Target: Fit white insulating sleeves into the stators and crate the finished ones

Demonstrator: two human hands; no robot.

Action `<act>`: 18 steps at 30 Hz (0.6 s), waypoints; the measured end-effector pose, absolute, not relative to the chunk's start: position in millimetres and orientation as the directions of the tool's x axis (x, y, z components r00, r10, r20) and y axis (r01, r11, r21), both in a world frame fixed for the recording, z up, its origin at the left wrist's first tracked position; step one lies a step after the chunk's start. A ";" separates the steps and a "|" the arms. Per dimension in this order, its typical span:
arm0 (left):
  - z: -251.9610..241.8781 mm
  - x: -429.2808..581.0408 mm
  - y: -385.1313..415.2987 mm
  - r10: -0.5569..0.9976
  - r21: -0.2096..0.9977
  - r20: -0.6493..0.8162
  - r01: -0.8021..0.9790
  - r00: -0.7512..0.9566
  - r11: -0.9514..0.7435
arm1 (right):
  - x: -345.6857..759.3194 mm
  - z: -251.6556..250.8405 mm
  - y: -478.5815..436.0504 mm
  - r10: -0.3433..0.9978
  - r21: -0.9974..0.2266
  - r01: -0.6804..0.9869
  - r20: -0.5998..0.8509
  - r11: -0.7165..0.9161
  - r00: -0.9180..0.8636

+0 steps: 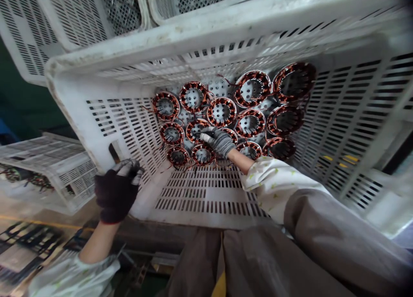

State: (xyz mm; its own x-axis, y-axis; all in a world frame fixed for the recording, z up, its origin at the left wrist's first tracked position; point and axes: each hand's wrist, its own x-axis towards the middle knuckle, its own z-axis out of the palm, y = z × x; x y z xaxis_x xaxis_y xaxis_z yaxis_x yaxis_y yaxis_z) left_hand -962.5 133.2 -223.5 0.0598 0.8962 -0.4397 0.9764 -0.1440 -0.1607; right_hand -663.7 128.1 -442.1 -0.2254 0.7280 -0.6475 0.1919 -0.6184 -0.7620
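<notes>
Copper-wound motor stators stand in rows on the floor of a deep white plastic crate [206, 194]. My right hand [221, 142], in a grey knit glove with pale tape on its fingertips, reaches down among them. Its fingers are closed at the right edge of one stator [194, 129] in the middle row. Another stator [229, 135] is partly hidden behind this hand. By the crate's left rim is my left hand [118, 189], in a dark glove with taped fingertips. Its fingers are curled together, and I cannot make out what, if anything, is in them.
More white crates [74, 17] stand beyond the far rim. At the left, a lower crate [61, 168] holds further wound parts. A rack of dark parts [29, 249] lies at the bottom left. Loose wire leads [226, 79] stick out from several stators.
</notes>
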 end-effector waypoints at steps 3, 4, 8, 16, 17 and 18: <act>-223.5 -963.1 133.4 0.893 -0.169 -0.444 0.973 0.066 -0.156 | -663.7 -440.5 130.7 0.723 -0.758 0.263 -0.650 -0.597 -0.233; -223.6 -963.2 133.4 0.894 -0.172 -0.444 0.973 0.064 -0.155 | -664.4 -440.4 130.7 0.721 -0.751 0.286 -0.656 -0.596 -0.222; -224.2 -964.0 132.6 0.900 -0.155 -0.431 0.978 0.060 -0.139 | -667.5 -438.8 128.5 0.719 -0.734 0.288 -0.672 -0.615 -0.176; -225.6 -973.6 124.5 0.906 -0.145 -0.415 0.976 0.088 -0.161 | -642.3 -418.8 175.9 0.776 -0.842 -0.202 -0.539 -0.500 0.327; -225.8 -974.8 123.9 0.910 -0.154 -0.404 0.974 0.092 -0.166 | -642.1 -419.3 186.7 0.764 -0.843 -0.220 -0.538 -0.492 0.356; -225.9 -975.9 123.7 0.912 -0.164 -0.398 0.971 0.098 -0.176 | -644.1 -421.2 197.0 0.764 -0.842 -0.230 -0.540 -0.489 0.352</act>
State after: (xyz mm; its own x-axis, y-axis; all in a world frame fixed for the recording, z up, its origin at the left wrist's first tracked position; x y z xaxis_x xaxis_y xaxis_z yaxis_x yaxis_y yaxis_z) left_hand -975.9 123.7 -225.9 0.0977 0.9123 -0.3977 0.9706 -0.1756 -0.1644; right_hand -644.1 197.0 -421.2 0.3525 0.7643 -0.5400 -0.2296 -0.4887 -0.8417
